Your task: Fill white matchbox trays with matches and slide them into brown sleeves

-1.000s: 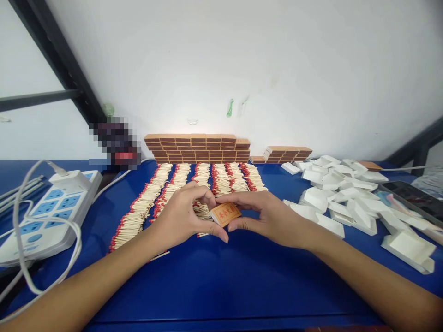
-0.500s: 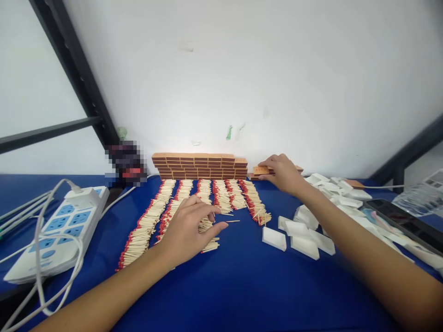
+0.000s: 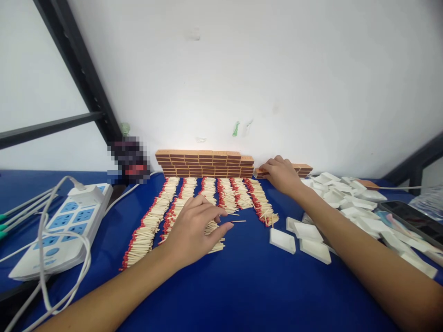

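Note:
My left hand [image 3: 199, 228] is over the lower part of the rows of red-tipped matches [image 3: 148, 230]. Its thumb and fingers are apart, with nothing between them, and it hides some matches beneath. One loose match [image 3: 238, 222] lies just right of its thumb. My right hand [image 3: 282, 175] is at the low row of orange-and-brown matchboxes [image 3: 304, 170] by the wall. Its fingers are closed on a matchbox [image 3: 259, 174] at the row's left end, partly hidden by the hand. Left of it stands a taller stacked wall of matchboxes [image 3: 204, 163].
White matchbox trays [image 3: 282, 240] lie loose on the right of the blue table [image 3: 221, 295], more of them piled behind my right forearm. A dark phone [image 3: 415, 221] is at the far right. On the left are a power strip [image 3: 65, 230] with looped white cables and a black metal frame [image 3: 83, 69].
My right hand has lowered slightly onto the matchbox row with the matchbox that showed between its fingers. The left hand stays over the matches. The view has shifted slightly.

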Available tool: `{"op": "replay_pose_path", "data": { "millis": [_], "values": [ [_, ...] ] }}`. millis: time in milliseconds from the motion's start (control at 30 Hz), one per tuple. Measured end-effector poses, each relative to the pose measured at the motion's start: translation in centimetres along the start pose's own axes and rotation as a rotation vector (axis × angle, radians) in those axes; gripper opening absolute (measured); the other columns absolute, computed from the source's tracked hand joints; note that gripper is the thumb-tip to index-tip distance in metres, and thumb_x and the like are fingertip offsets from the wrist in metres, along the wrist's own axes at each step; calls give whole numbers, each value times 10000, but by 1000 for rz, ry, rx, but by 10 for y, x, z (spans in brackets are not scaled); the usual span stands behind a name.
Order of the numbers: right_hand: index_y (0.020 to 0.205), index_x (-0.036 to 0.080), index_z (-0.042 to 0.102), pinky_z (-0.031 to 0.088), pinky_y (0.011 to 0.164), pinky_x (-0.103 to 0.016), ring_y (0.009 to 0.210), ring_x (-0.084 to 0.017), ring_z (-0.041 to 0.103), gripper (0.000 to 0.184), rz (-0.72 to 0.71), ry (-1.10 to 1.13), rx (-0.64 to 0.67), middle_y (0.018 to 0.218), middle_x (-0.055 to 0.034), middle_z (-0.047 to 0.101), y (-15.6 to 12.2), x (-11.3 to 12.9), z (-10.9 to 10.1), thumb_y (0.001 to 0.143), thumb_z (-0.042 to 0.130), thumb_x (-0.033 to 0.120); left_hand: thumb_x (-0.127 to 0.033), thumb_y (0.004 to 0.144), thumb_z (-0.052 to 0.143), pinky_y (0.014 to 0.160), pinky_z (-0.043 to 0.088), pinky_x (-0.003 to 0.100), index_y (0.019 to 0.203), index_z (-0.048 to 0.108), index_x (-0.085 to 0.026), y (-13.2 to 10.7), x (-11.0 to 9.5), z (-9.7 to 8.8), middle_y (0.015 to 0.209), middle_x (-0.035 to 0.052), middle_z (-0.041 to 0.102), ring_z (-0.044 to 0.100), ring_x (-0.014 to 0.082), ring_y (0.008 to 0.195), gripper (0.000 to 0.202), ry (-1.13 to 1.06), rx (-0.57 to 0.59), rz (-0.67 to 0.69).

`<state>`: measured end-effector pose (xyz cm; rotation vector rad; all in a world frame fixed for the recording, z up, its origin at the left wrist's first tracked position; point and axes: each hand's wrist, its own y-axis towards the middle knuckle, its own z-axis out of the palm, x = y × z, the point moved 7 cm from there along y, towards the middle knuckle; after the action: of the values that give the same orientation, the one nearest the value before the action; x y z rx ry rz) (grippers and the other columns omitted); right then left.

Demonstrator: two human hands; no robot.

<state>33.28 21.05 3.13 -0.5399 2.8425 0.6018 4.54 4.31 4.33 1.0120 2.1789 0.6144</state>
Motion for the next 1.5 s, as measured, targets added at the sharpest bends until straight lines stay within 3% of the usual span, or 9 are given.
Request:
{"op": "replay_pose_path", "data": {
  "millis": [233,367,533,633,767,900,1067,1300,1500],
  "values": [
    [1128,156,770,342,814,-440,1065,-352,511,292,5,10,1,1072,-198,783,-2,4,-3,972,524,180,-324,1004,744,914,493,416,1068,732,-203,3,0,-1,849,7,752,614,211,879,138,6,-5,9],
    [1123,138,772,405,853,-434,1080,-342,579,313,35,110,13,1065,-188,780,-6,-4,-25,999,504,241,-319,1003,745,907,489,413,1062,739,-198,1,-3,-2,852,9,755,610,213,885,135,29,-3,16],
    [957,258,802,498,723,-368,829,-249,699,275,102,457,392,946,-67,796,-35,-12,-50,894,684,498,-311,1013,720,873,494,407,1063,743,-200,2,-4,-2,849,19,758,607,219,879,124,63,10,36],
    [951,301,833,558,669,-389,819,-285,740,345,40,533,590,944,-76,804,-61,1,-62,782,796,599,-307,1020,702,873,493,413,1052,744,-201,3,-3,0,846,25,756,607,226,884,118,93,35,41],
    [1008,320,810,602,676,-422,862,-319,760,416,104,520,710,1040,-89,801,-92,5,-60,705,864,600,-300,1023,685,879,485,419,1038,745,-208,4,0,-1,870,34,770,605,236,899,111,147,57,25],
    [1133,334,775,611,731,-442,939,-348,755,572,168,492,689,1114,-109,784,-111,-8,-56,641,911,592,-307,1023,680,879,481,424,1038,754,-209,5,2,-2,885,39,783,608,243,908,123,162,55,16],
    [1003,329,768,602,684,-455,896,-368,747,516,228,414,708,1035,-103,781,-124,-14,-49,554,943,514,-298,1029,672,884,480,427,1036,757,-197,4,2,-1,886,41,784,608,247,917,132,171,67,20],
    [863,285,794,538,638,-428,749,-299,703,228,132,488,573,875,-100,761,-114,-12,-59,817,761,505,-304,1026,670,901,483,430,1021,749,-208,5,3,0,913,41,799,623,244,922,124,176,89,13],
    [1023,259,770,459,578,-348,660,-212,623,387,93,688,314,756,-43,711,-89,23,-77,969,623,613,-303,1015,696,884,486,421,1022,753,-192,6,-1,0,869,38,780,609,240,899,125,172,76,38]
  ]
}}
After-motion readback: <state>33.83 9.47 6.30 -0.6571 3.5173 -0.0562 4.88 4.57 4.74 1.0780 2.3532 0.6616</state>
